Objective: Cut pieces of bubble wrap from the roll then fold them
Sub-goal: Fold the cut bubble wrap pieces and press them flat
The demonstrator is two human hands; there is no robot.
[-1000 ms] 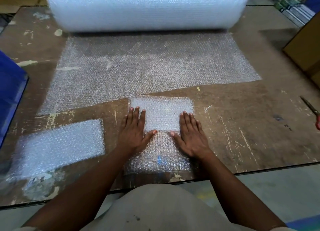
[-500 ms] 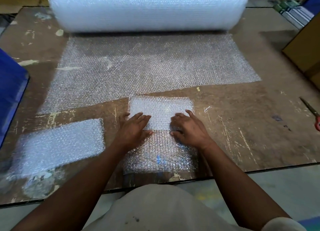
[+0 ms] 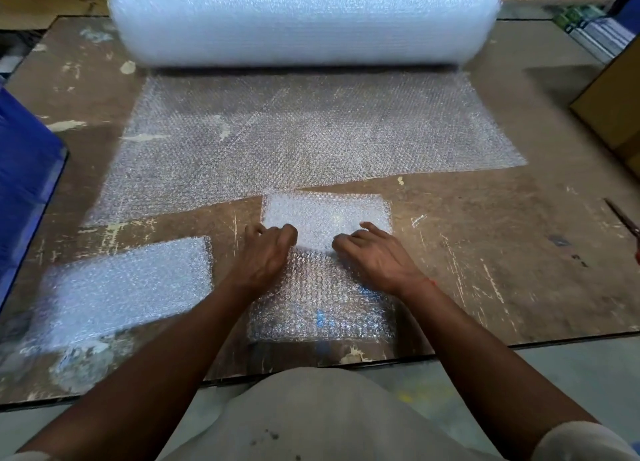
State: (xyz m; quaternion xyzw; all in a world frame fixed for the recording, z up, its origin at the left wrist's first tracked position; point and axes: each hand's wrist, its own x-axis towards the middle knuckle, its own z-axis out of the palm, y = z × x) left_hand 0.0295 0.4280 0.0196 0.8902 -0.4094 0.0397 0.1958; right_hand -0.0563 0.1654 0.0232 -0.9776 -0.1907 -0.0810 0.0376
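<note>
- The left hand (image 3: 264, 254) sits just left of frame centre, knuckles up, fingers curled in tight at the near edge of the folded flap; they look pinched on that edge, though the fingertips are hidden under the hand.
- The right hand (image 3: 375, 256) sits just right of centre, fingers bent and closed on the same edge, except the index finger, which lies stretched out flat on the flap.
- The piece (image 3: 323, 287) lies at lower centre on the board (image 3: 485, 253), between and under both hands. Its far part is doubled over, whiter and denser; its near part is a single clear layer reaching close to the board's near edge.
- A folded piece (image 3: 121, 287) lies flat at lower left, apart from the hands.
- The roll (image 3: 304, 17) fills the top of the frame, with its loose sheet (image 3: 304, 138) spread across the middle; the sheet's near edge comes just beside the far edge of the piece.
- Scissors (image 3: 623, 220) lie at the right edge, well apart from the hands, partly cut off by the frame.
- A blue bin (image 3: 24, 170) stands at the left edge.
- A cardboard box (image 3: 616, 107) stands at upper right.
</note>
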